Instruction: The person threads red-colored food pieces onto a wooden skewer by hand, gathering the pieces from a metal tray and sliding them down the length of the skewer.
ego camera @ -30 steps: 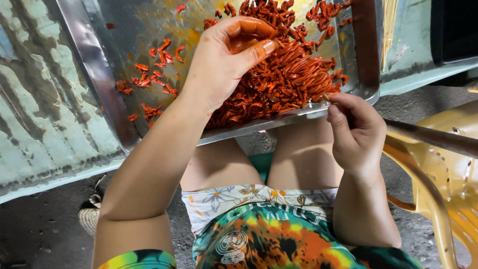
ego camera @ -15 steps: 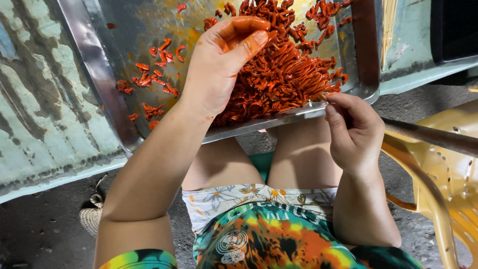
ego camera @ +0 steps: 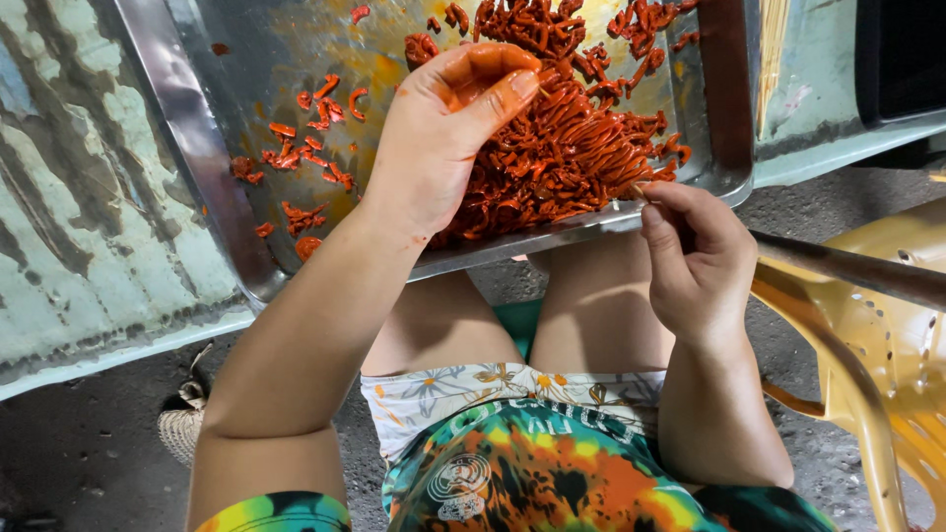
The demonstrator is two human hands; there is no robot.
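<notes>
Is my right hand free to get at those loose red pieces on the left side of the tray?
Probably not directly: the right hand sits at the tray's near right edge, and the left hand lies between it and the loose pieces.

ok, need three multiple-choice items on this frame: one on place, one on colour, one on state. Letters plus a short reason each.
1. Where does the pile of meat strips lie?
A. in the metal tray
B. on the yellow chair
C. on the ground

2. What colour are the strips?
A. green
B. red-orange
C. white

3. How is the right hand placed?
A. flat and open on the knee
B. fingers pinched together at the tray's near edge
C. deep in the pile

Answers:
1 A: the strips sit heaped inside the tray's rim.
2 B: the pile is coated red-orange, as are the fingertips of the left hand resting on it.
3 B: the fingers close on what seems to be a thin stick, just beside the tray's rim.
</notes>
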